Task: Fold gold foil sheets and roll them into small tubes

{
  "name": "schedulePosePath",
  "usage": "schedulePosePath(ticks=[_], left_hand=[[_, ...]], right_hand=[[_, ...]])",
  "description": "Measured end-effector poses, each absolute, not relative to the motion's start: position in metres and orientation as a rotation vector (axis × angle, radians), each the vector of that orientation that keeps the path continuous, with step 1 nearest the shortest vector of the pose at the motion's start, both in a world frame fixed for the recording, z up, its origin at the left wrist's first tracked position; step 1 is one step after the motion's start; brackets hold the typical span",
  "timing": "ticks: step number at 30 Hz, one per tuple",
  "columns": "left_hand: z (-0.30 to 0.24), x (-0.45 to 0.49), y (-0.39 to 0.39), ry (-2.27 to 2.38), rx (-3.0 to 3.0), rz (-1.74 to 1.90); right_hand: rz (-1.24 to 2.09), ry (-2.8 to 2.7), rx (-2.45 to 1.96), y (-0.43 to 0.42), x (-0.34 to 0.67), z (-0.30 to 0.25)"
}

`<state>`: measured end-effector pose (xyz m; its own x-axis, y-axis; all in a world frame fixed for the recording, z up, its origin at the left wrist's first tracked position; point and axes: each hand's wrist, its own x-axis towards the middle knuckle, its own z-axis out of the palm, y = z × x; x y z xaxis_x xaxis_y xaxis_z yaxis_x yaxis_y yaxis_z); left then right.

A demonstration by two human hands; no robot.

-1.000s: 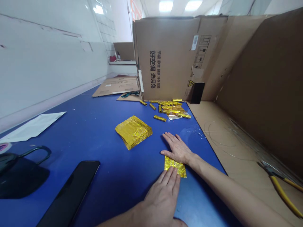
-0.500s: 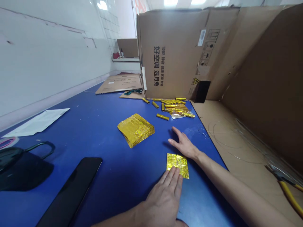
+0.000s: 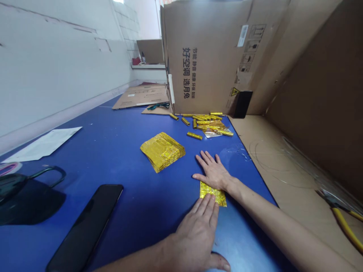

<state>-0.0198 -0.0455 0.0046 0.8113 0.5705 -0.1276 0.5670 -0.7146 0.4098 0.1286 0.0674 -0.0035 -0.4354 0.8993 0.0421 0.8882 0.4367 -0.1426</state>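
Observation:
A square of gold foil paper (image 3: 217,195) lies flat on the blue tabletop (image 3: 136,211). My left hand (image 3: 197,230) presses its outstretched fingertips on the near edge of the square. Over the far edge lies my right hand (image 3: 214,172), palm down with its fingers spread, hiding that part of the foil. Beyond and to the left is a fanned stack of gold foil sheets (image 3: 162,151). Several small gold foil rolls (image 3: 194,135) are scattered farther back, some of them on a clear plastic piece.
A black phone (image 3: 85,230) lies at the near left, with a dark mug (image 3: 25,200) beside it. White paper (image 3: 42,145) rests by the wall. A large cardboard box (image 3: 215,56) stands at the back. Yellow-handled pliers (image 3: 344,226) lie on cardboard at right.
My right hand has come down from a raised, sideways pose to lie flat on the far part of the foil square. My left hand has stayed on the near edge. The view has tilted slightly downward.

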Motion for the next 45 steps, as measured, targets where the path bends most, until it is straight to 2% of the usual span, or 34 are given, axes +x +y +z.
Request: schedulePosePath(ticks=[8,14,27,33,36,45], left_hand=[[0.015,-0.011,-0.043,0.942,2.584,0.059],[0.012,-0.002,-0.046,0.819,2.606,0.086],[0.010,0.001,-0.053,0.826,2.597,0.053],[0.013,0.000,-0.054,0.829,2.600,0.081],[0.011,0.001,-0.053,0.824,2.590,0.082],[0.018,-0.004,-0.046,0.915,2.434,0.239]], right_hand=[[0.146,-2.555,-1.594,0.066,0.130,-0.006],[0.159,-2.532,-1.577,0.067,0.130,-0.007],[0.351,-2.330,-1.529,0.069,0.135,0.003],[0.489,-2.198,-1.461,0.026,0.168,0.036],[0.601,-2.213,-1.372,-0.001,0.179,0.032],[0.369,-2.483,-1.392,-0.019,0.179,0.006]])
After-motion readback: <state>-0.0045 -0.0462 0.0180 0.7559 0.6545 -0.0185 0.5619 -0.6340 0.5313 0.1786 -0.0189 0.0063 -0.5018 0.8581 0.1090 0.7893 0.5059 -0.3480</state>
